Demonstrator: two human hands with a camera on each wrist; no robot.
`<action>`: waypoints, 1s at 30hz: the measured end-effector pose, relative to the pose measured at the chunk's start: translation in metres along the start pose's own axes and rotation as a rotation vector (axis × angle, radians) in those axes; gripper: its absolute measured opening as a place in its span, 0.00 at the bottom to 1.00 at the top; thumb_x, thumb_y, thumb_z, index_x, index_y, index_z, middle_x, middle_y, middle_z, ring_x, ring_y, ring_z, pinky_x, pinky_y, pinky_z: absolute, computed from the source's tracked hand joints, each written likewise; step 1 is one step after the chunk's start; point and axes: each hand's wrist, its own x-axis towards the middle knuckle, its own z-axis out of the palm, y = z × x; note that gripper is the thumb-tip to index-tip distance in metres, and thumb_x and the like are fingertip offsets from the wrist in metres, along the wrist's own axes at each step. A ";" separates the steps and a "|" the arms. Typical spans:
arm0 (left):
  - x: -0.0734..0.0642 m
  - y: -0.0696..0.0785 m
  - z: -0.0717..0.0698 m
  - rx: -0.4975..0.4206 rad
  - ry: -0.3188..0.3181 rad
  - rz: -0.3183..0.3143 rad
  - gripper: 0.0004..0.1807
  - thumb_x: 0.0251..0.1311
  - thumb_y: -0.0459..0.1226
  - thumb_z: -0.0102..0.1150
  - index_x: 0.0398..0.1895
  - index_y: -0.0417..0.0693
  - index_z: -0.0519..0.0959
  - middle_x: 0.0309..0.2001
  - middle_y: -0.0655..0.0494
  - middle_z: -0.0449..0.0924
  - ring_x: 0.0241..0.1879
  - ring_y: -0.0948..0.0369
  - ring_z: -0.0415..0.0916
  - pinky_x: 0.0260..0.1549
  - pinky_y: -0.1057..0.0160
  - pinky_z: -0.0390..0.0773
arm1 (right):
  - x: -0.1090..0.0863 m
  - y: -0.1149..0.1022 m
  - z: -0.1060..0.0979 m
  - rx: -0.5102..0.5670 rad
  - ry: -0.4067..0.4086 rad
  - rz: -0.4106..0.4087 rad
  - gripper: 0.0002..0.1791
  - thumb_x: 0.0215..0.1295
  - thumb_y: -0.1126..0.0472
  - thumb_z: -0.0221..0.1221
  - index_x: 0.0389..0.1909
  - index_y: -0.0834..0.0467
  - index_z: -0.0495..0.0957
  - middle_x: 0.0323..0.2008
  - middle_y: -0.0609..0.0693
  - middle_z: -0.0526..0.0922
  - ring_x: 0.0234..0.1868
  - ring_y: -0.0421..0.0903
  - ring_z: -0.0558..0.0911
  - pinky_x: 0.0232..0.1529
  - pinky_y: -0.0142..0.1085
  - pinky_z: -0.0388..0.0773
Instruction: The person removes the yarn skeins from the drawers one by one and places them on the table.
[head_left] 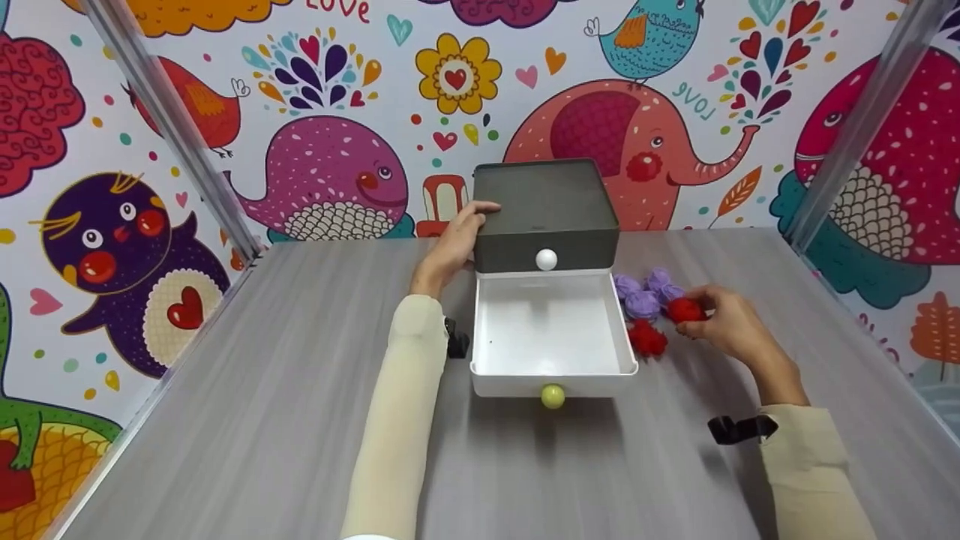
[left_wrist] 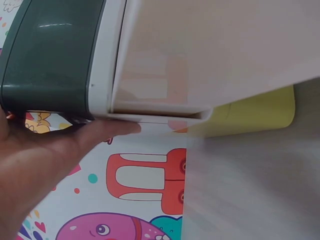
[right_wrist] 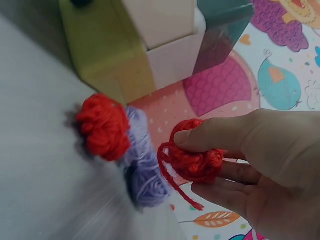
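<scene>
A small drawer cabinet stands on the table, with a dark grey-green top tier [head_left: 546, 199] and a pulled-out white drawer [head_left: 553, 322] below it. My left hand [head_left: 455, 241] rests against the cabinet's left side, fingertips on the top edge. In the left wrist view its thumb lies straight along the white tier [left_wrist: 102, 60]. My right hand [head_left: 731, 326] pinches a red yarn ball [right_wrist: 192, 152] between thumb and fingers, a loose strand hanging down. Beside the drawer lie another red yarn ball [head_left: 646, 339] and several purple yarn balls [head_left: 642, 304].
A yellow-green bottom tier [right_wrist: 105, 55] shows under the white one. The white drawer has a yellow-green knob [head_left: 553, 396]; the dark tier has a white knob [head_left: 546, 259]. Behind the grey table [head_left: 300, 375] stands a cartoon-printed wall [head_left: 457, 142] with metal posts.
</scene>
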 end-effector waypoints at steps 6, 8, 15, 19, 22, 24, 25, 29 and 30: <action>0.000 0.000 0.000 0.000 0.004 0.004 0.21 0.80 0.44 0.30 0.68 0.63 0.68 0.70 0.49 0.62 0.62 0.46 0.71 0.61 0.39 0.73 | 0.004 0.011 0.003 -0.035 -0.024 0.004 0.33 0.62 0.57 0.68 0.64 0.67 0.69 0.56 0.69 0.74 0.54 0.61 0.73 0.51 0.43 0.79; 0.000 0.000 0.001 0.003 0.001 0.007 0.21 0.79 0.44 0.30 0.67 0.63 0.67 0.69 0.48 0.63 0.61 0.46 0.71 0.61 0.40 0.73 | 0.005 0.015 0.004 -0.050 -0.034 0.011 0.33 0.62 0.56 0.68 0.64 0.68 0.69 0.56 0.69 0.75 0.53 0.61 0.73 0.51 0.42 0.78; 0.002 0.000 0.003 0.008 -0.003 0.003 0.21 0.80 0.43 0.29 0.68 0.62 0.67 0.71 0.50 0.60 0.64 0.46 0.68 0.63 0.38 0.70 | 0.007 0.023 0.010 -0.065 -0.062 0.036 0.34 0.63 0.56 0.68 0.64 0.69 0.69 0.56 0.69 0.75 0.54 0.61 0.73 0.55 0.47 0.79; 0.002 0.000 0.003 0.013 0.004 -0.003 0.21 0.80 0.43 0.30 0.67 0.63 0.67 0.73 0.51 0.58 0.66 0.46 0.66 0.65 0.36 0.68 | 0.009 0.025 0.014 -0.074 -0.070 0.044 0.32 0.63 0.58 0.67 0.63 0.70 0.69 0.56 0.70 0.75 0.53 0.62 0.74 0.57 0.49 0.78; 0.002 0.000 0.003 0.008 0.007 -0.002 0.21 0.79 0.43 0.30 0.67 0.63 0.68 0.73 0.51 0.58 0.66 0.46 0.65 0.65 0.36 0.67 | 0.011 0.027 0.016 -0.082 -0.070 0.049 0.32 0.63 0.58 0.67 0.62 0.71 0.70 0.54 0.70 0.75 0.52 0.62 0.74 0.56 0.50 0.77; 0.002 0.000 0.003 -0.003 0.008 -0.002 0.21 0.79 0.44 0.30 0.67 0.63 0.68 0.72 0.50 0.59 0.65 0.46 0.67 0.64 0.37 0.69 | 0.012 0.027 0.016 -0.090 -0.070 0.056 0.32 0.63 0.58 0.67 0.62 0.71 0.70 0.55 0.70 0.75 0.52 0.62 0.73 0.56 0.50 0.77; 0.001 0.000 0.003 -0.006 0.009 -0.003 0.21 0.79 0.44 0.30 0.67 0.63 0.68 0.72 0.50 0.59 0.65 0.46 0.67 0.64 0.37 0.69 | 0.012 0.027 0.017 -0.090 -0.070 0.061 0.33 0.63 0.57 0.67 0.63 0.71 0.69 0.55 0.70 0.75 0.53 0.62 0.73 0.56 0.50 0.77; 0.000 0.000 0.003 -0.008 0.010 -0.002 0.21 0.79 0.44 0.30 0.67 0.63 0.68 0.71 0.49 0.60 0.63 0.45 0.68 0.62 0.38 0.71 | 0.012 0.027 0.017 -0.088 -0.075 0.070 0.34 0.64 0.57 0.67 0.64 0.71 0.68 0.55 0.70 0.74 0.53 0.62 0.73 0.56 0.50 0.78; 0.000 0.000 0.002 -0.003 0.011 -0.002 0.21 0.79 0.44 0.30 0.68 0.63 0.67 0.72 0.50 0.59 0.64 0.46 0.68 0.63 0.38 0.70 | 0.012 0.026 0.017 -0.085 -0.078 0.073 0.33 0.64 0.57 0.67 0.64 0.71 0.68 0.55 0.70 0.74 0.53 0.62 0.73 0.56 0.50 0.78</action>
